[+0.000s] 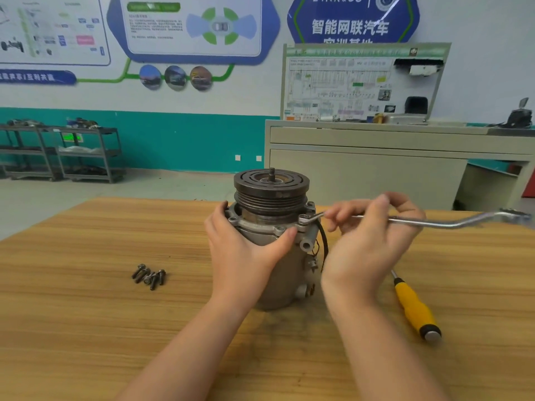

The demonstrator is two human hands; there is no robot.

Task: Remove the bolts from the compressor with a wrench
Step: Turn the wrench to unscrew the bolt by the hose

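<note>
Steel wrench gripped by right hand; left hand grasps compressor.

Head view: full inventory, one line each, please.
compressor: 1, grey, upright mid-table
pulley: 1, dark, atop compressor
wrench: 1, silver, ring end on a flange bolt at the compressor's right
loose bolts: about 5, dark, in a pile on the table left
screwdriver: 1, yellow handle, lying on the table right
table: 1, wood
cabinet: 1, beige, behind
shelves: 2, grey, far left
left hand: grips compressor
right hand: holds wrench
</note>
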